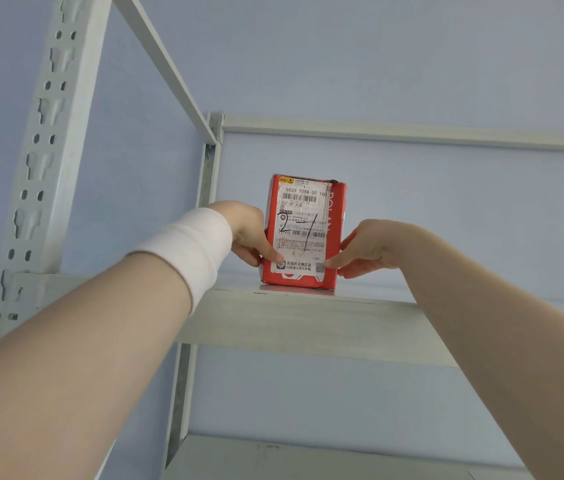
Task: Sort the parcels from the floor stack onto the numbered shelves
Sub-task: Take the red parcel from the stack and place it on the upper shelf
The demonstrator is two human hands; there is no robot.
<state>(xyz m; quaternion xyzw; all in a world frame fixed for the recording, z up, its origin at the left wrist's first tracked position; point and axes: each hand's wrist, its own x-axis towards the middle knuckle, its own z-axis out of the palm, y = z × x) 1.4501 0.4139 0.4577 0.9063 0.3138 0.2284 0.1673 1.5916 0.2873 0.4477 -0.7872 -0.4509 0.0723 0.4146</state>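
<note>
My left hand (pixel 251 233) at nine o'clock and right hand (pixel 367 249) at three pinch the red parcel (pixel 334 237) by its lower sides, steadying it upright on the shelf (pixel 308 317), probably so its label (pixel 303 220) faces outward.

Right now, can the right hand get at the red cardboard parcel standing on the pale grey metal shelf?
Looks like yes: the right hand pinches the red cardboard parcel at its right edge; nothing on the pale grey metal shelf blocks it.

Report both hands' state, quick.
Left hand: grips the red parcel at its left side.
Right hand: pinches the red parcel at its right edge.
</note>
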